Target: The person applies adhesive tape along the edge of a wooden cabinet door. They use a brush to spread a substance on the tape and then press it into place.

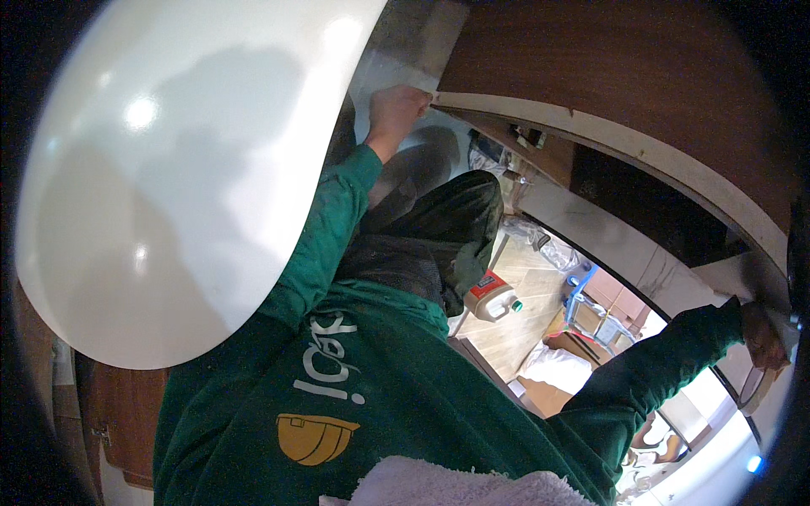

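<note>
A brown wooden panel with a pale, chipped edge stretches across the upper right. My left hand is closed at the panel's left corner, its fingers pinching the edge. At the far right, near the panel's other end, my right hand has its fingers curled round a pale, flat-edged piece. Dark shade and the lens rim keep me from telling what that piece is, or whether it belongs to the panel. Below the panel's edge lies a dark opening with a small metal fitting beside it.
A large glossy white rounded surface fills the left, close to my left arm. On the wood-look floor stand a plastic jug with a green cap, cardboard with a white bag, and a blue frame. A brown cabinet sits lower left.
</note>
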Available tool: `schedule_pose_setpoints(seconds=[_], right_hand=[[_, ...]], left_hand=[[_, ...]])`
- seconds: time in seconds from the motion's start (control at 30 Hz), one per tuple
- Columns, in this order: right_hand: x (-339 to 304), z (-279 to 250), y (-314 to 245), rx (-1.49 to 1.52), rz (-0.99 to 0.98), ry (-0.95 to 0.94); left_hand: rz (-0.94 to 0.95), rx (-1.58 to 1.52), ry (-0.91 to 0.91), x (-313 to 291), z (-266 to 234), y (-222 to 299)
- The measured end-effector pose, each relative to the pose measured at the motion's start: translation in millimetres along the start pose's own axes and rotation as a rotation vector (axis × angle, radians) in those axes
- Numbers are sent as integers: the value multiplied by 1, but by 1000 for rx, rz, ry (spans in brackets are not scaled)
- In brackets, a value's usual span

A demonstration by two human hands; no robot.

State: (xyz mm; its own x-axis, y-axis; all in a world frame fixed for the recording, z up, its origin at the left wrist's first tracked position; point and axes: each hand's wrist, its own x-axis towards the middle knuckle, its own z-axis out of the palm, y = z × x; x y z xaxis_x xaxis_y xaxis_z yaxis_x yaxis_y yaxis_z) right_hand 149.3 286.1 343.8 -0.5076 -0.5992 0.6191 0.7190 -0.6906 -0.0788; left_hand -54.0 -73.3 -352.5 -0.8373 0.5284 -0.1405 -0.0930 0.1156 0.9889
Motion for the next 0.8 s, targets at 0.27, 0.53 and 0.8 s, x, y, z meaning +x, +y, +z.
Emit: schedule_pose_setpoints(seconds=[0.27,0.53,0.8], right_hand=[[-3,8,3,1527,371,37],[-5,3,9,1343,343,15],[6,-10,3,1211,350,52]], left_hand=[[-36,-350,-13,-9,-4,20],[156,44,21,-2,-5,15],[-105,-298,-117,1,-12,28]])
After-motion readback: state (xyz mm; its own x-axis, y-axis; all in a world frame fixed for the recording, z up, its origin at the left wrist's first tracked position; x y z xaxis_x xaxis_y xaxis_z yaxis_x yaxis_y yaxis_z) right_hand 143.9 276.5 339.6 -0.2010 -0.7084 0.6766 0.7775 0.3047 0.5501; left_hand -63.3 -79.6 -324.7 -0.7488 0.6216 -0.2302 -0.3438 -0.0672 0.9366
